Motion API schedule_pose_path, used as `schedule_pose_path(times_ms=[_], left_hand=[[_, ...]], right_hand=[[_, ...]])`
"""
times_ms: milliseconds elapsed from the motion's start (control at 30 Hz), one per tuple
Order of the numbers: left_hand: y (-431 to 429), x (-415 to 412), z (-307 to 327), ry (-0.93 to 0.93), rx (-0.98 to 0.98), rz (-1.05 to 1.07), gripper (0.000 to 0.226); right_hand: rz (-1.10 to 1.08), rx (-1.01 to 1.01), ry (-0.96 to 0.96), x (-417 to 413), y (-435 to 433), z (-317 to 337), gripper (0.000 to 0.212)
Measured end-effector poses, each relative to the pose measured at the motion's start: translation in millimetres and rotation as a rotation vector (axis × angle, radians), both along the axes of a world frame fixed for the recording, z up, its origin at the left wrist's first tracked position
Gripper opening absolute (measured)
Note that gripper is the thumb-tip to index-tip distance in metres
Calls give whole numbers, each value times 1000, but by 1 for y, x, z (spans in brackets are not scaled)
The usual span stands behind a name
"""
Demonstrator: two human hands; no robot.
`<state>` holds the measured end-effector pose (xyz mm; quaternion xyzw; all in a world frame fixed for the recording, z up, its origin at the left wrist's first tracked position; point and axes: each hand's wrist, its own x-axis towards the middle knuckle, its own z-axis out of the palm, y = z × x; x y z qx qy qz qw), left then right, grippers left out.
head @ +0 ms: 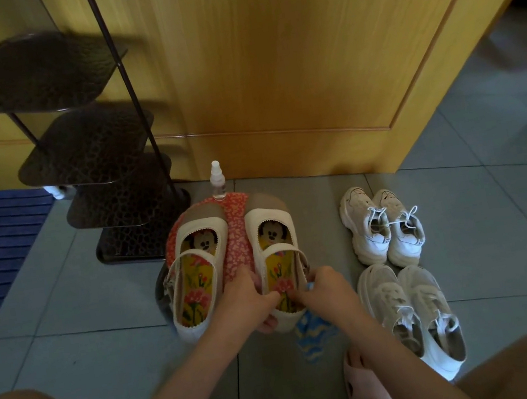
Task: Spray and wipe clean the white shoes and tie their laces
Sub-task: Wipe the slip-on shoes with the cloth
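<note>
Left hand (250, 299) has its fingers wrapped round the heel of the shoe (272, 229), which sits on the mat (237, 238). Right hand (324, 288) looks to be clutching the cloth (311, 336) against its side. I'd keep the heel pinned and wipe in short strokes.

A white strap shoe (275, 249) is gripped at its heel by the left hand (250, 301); a blue cloth (311, 336) is held against it by the right hand (328, 287). A spray bottle (217, 180) is seen beyond both hands.
</note>
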<state>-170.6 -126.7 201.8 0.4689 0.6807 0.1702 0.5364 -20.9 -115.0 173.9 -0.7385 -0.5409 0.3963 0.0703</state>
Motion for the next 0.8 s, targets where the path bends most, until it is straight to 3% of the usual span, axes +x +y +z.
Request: schedule_pose_path(times_ms=[67, 200, 400, 567, 800], left_hand=[[2, -2, 2, -6, -16, 8, 26], [6, -4, 5, 72, 12, 11, 23], [23, 1, -3, 328, 167, -32, 59], [29, 8, -8, 495, 224, -87, 48], [20, 2, -4, 445, 219, -92, 53]], right_hand=[[-46, 7, 33, 0, 5, 3, 46], [-110, 64, -10, -6, 16, 7, 44], [-125, 59, -44, -9, 18, 4, 46], [-125, 35, -56, -13, 21, 2, 44], [13, -77, 42, -2, 18, 15, 42]])
